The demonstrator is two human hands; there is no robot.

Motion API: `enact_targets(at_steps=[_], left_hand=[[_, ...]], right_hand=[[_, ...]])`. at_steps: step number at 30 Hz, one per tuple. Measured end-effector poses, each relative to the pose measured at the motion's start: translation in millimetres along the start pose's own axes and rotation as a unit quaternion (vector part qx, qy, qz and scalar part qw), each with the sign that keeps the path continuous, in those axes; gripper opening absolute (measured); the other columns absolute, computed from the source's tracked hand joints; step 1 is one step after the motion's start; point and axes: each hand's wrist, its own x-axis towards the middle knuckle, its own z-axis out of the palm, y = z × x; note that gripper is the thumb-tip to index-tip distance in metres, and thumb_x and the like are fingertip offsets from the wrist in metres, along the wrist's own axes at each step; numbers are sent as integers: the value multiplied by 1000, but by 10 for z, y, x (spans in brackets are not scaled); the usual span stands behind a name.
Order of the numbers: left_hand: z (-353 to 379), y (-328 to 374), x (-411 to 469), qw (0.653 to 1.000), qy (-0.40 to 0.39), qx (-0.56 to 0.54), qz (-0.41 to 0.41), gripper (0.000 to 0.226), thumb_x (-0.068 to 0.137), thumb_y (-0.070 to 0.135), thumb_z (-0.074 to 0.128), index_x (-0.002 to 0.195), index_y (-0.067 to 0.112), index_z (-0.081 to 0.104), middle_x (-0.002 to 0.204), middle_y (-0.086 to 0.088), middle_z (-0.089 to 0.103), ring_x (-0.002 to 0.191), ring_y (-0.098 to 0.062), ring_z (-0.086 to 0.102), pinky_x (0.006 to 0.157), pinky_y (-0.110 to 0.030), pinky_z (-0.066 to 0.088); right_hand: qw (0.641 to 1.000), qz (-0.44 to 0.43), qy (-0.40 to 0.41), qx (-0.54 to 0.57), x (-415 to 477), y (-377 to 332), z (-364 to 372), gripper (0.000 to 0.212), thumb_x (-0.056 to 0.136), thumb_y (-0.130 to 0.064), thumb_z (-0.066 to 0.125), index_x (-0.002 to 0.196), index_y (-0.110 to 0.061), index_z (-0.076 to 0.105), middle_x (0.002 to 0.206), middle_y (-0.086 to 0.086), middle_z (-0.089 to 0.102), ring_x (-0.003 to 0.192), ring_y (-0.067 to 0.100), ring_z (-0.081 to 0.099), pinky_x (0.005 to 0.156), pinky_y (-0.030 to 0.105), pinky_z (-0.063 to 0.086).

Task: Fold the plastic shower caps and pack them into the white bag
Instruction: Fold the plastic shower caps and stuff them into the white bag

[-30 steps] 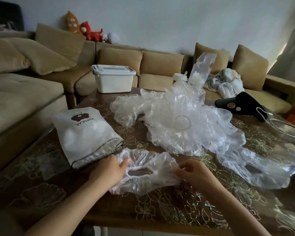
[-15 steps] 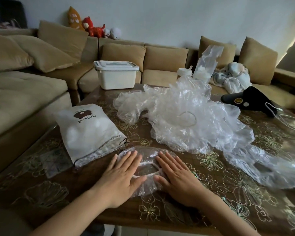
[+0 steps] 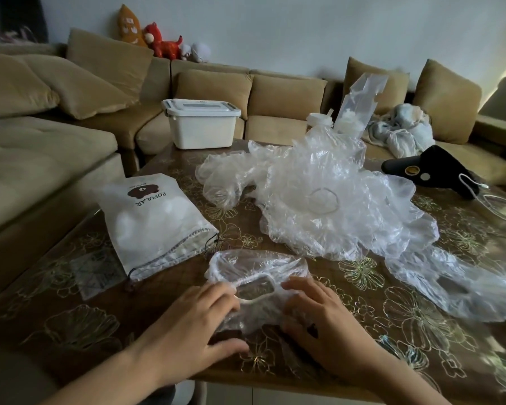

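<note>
Both grips have slid back toward me since half a second ago, from lying flat across the cap to working its near edge.

Head view: the cap [image 3: 257, 267], a clear crumpled plastic ring, lies flattened on the worktop [image 3: 371, 334] straight ahead of me. The left grip [image 3: 193, 325] has bent fingers on top of the near edge and its thumb stretched out below, grasping the film, I judge to lift it for a fold. The right grip [image 3: 327, 320] lies on the cap's other side with its fingers nearly straight. Film covers its thumb, so I cannot tell whether it pinches or only presses.

The bag [image 3: 155, 220] lies just left of the cap, its drawstring mouth toward me and within easy reach for packing. A heap [image 3: 333, 200] of unfolded caps waits behind.
</note>
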Motion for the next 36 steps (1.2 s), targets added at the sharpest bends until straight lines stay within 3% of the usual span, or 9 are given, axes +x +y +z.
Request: enact_targets(at_steps=[6,8,11,16,19,22,29,33,36], left_hand=[[9,-97,-9,994,20,-91,-55,44,83,57,49,114,27,59,108,22,49,102,7,43,90,3,25],[32,-153,-12,993,50,-84,-60,24,85,30,65,107,22,65,105,17,53,98,5,47,87,0,30],[12,-221,-22,987,81,-98,-94,16,84,12,68,98,21,70,101,16,58,98,4,49,88,-6,34],[-52,-186,-51,973,89,-169,-126,27,89,44,48,92,25,68,89,17,63,90,1,56,79,-26,48],[-103,-142,-40,962,72,-214,-152,43,89,55,36,83,24,64,77,8,62,74,-9,60,68,-40,49],[-93,-91,29,941,106,-249,-204,46,86,56,35,78,23,66,71,7,67,68,-9,64,67,-35,51],[51,40,348,919,133,-49,-367,38,98,38,41,68,17,48,55,6,47,48,-10,47,42,-23,27],[55,139,432,915,81,79,-387,26,100,37,38,108,14,48,90,0,67,78,-15,66,55,-22,43],[62,205,473,916,42,114,-382,29,101,37,35,116,15,47,108,-2,63,101,-18,58,67,-25,40]], right_hand=[[964,127,64,224,25,22,-31,8,91,-21,58,96,-25,62,96,-21,68,92,-5,62,77,12,48],[955,135,46,260,38,30,-108,16,87,-32,59,100,-23,60,97,-19,68,94,-2,62,80,19,50],[977,104,-60,177,64,24,-115,40,76,-45,69,110,-40,47,114,-33,52,108,-17,47,91,5,37],[992,60,-8,113,27,61,-174,22,87,-13,64,93,-35,64,95,-33,57,95,-13,55,79,5,42],[979,105,-49,167,34,48,-272,27,89,-12,62,81,-38,61,77,-21,65,77,-5,62,68,12,47],[954,169,-36,244,106,70,-236,12,90,-19,62,79,-17,65,64,-6,59,58,3,50,56,21,39],[941,323,48,85,382,66,-25,35,93,-38,54,64,-17,52,58,-6,54,51,9,45,48,19,35],[935,349,61,-33,420,1,63,23,95,-41,47,89,-19,49,79,0,62,68,19,57,60,28,44],[930,340,76,-117,405,-29,117,28,98,-42,39,101,-16,50,93,2,63,73,20,58,61,29,42]])
